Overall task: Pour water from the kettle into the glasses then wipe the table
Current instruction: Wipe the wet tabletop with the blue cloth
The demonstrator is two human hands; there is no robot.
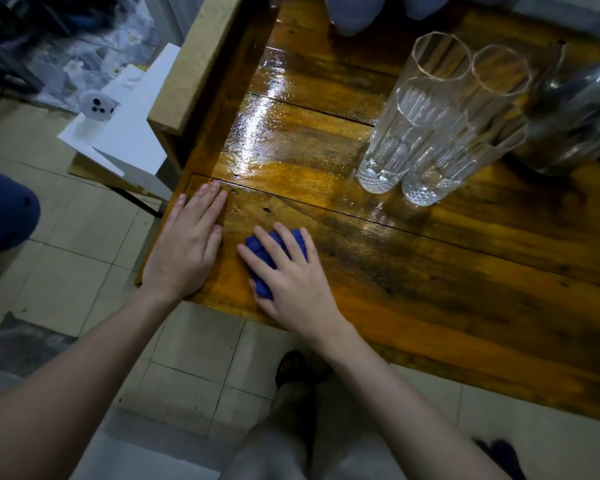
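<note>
Two tall clear glasses (409, 123) (465, 133) stand side by side on the wooden table (430, 278), right of its middle. A shiny steel kettle (575, 119) sits just right of them at the frame's edge. My right hand (288, 271) presses a bunched blue cloth (260, 261) flat on the table near the front left corner, fingers spread over it. Beside it, my left hand (187, 244) lies flat and open on the table's left edge, holding nothing. The boards behind my hands gleam wet.
A wooden chair back (194, 64) stands against the table's left side, with white sheets (125, 126) on the seat beyond. Another person's knees (357, 12) show at the far edge. Tiled floor and my own legs (291, 427) lie below the table's front edge.
</note>
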